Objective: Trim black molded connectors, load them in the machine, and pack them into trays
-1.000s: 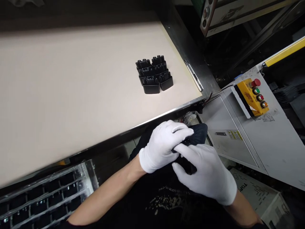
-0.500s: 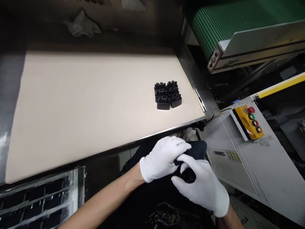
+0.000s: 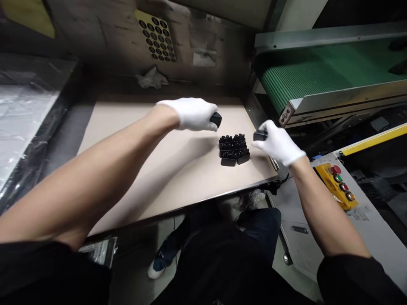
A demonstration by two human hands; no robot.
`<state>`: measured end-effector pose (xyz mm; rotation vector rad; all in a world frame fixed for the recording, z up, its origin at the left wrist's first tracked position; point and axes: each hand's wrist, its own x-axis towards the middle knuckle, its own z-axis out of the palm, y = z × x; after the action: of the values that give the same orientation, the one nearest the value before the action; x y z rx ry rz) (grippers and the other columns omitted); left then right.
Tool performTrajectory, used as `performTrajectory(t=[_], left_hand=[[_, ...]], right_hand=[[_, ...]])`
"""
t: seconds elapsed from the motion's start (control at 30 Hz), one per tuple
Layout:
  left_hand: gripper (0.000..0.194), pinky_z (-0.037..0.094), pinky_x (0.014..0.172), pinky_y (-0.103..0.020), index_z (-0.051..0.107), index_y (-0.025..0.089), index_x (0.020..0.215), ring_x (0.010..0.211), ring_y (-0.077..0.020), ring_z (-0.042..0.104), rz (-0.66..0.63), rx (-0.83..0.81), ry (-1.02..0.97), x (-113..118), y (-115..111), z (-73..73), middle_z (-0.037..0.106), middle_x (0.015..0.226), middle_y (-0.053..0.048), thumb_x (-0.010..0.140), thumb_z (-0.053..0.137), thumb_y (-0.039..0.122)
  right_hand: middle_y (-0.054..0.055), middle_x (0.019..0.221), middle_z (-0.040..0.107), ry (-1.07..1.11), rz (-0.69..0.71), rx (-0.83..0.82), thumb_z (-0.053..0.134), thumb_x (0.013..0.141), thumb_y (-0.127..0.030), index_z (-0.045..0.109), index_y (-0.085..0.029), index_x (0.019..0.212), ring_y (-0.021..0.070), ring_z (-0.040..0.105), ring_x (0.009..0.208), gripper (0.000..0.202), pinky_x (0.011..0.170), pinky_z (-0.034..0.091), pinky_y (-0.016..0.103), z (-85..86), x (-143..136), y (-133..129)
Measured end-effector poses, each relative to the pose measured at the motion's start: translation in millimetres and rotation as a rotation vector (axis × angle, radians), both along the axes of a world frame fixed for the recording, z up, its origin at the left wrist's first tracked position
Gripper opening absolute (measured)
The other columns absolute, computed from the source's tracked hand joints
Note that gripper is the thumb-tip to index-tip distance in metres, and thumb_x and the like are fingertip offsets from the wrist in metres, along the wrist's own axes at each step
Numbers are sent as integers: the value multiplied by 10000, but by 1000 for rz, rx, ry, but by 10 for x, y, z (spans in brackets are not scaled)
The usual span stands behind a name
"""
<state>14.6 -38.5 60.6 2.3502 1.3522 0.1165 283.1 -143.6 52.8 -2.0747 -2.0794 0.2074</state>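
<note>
My left hand [image 3: 193, 114], in a white glove, is closed around a small black plastic part [image 3: 216, 120] above the beige work surface. On the other side, my gloved right hand [image 3: 278, 142] pinches a similar black plastic part [image 3: 260, 135] near the table's right edge. Between and below the two hands, a tight cluster of black plastic parts [image 3: 233, 149] stands on the surface, pegs facing up. Neither hand touches the cluster. Fingers partly cover both held parts, so their full shape is hidden.
A green conveyor belt [image 3: 305, 67] runs at the upper right. Beneath it sits a yellow button box [image 3: 337, 186] on a grey cabinet [image 3: 305, 250]. A crumpled cloth [image 3: 152, 78] and a sheet of round black stickers [image 3: 157, 38] are at the back. A plastic-covered tray [image 3: 25, 123] lies left.
Both hands have moved from near my lap up over the table and spread apart, each now holding a black part. The view has tilted up; the cluster looks the same.
</note>
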Motion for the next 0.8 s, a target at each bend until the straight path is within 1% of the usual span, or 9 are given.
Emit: performTrajectory(t=[0.07, 0.13, 0.27, 0.37, 0.43, 0.5, 0.57, 0.67, 0.8], left_hand=[[342, 447, 949, -471, 751, 153, 802, 989, -384, 649, -62, -73, 251, 276, 336, -23, 661, 734, -117, 722, 842, 473], [343, 442, 961, -483, 741, 151, 708, 980, -402, 641, -109, -175, 422, 536, 534, -90, 642, 663, -119, 674, 864, 469], [276, 483, 927, -482, 720, 174, 657, 872, -342, 638, -188, -304, 474, 770, 649, -243, 626, 597, -82, 639, 870, 406], [166, 519, 828, -420, 689, 169, 663, 760, -276, 641, -252, -445, 306, 654, 633, -344, 675, 665, -76, 642, 808, 283], [144, 524, 780, -375, 703, 165, 751, 742, -247, 647, -267, -490, 194, 494, 606, -423, 713, 738, -68, 650, 761, 249], [258, 527, 785, -352, 728, 152, 900, 784, -239, 661, -271, -444, 113, 326, 562, -520, 749, 842, -70, 672, 749, 272], [426, 530, 872, -340, 717, 120, 1118, 914, -236, 679, -240, -364, -59, 210, 491, -634, 772, 1028, -89, 742, 720, 318], [487, 505, 1023, -342, 635, 108, 1308, 1144, -232, 658, -128, -294, -503, 229, 330, -810, 728, 1285, -114, 925, 586, 404], [435, 491, 1111, -381, 668, 133, 1218, 1225, -244, 655, 174, -263, -901, 550, 38, -989, 721, 1304, -133, 1031, 490, 483]], right_hand=[[160, 1056, 757, -132, 99, -70, 776, 844, -338, 661, -118, 1173, 294, 720, 975, 413, 855, 556, 382, 7, -67, 533], [173, 1090, 760, -226, 193, -180, 781, 819, -269, 722, -101, 1116, 295, 712, 1022, 346, 895, 542, 368, -22, -172, 939], [157, 1027, 787, -273, 272, -424, 725, 773, -149, 798, -101, 1082, 284, 721, 957, 321, 864, 540, 364, -128, -328, 1335], [103, 969, 808, -194, 295, -487, 651, 762, -107, 819, -141, 1096, 238, 715, 859, 375, 812, 537, 333, -158, -314, 1365], [68, 1028, 820, -82, 318, -499, 598, 765, -80, 820, -161, 1134, 208, 714, 869, 438, 821, 535, 297, -154, -260, 1326], [64, 1118, 816, 30, 336, -487, 549, 786, -72, 812, -145, 1168, 196, 717, 926, 470, 852, 537, 266, -160, -199, 1274], [72, 1148, 811, 98, 339, -449, 514, 826, -95, 805, -122, 1175, 188, 715, 965, 456, 878, 538, 244, -202, -145, 1227], [72, 1104, 816, 240, 318, -372, 483, 842, -128, 808, -119, 1122, 194, 710, 999, 429, 911, 544, 249, -331, -89, 1168], [88, 1058, 815, 503, 353, -209, 479, 867, -217, 798, -141, 964, 241, 717, 1076, 342, 1024, 550, 358, -522, -46, 1040]])
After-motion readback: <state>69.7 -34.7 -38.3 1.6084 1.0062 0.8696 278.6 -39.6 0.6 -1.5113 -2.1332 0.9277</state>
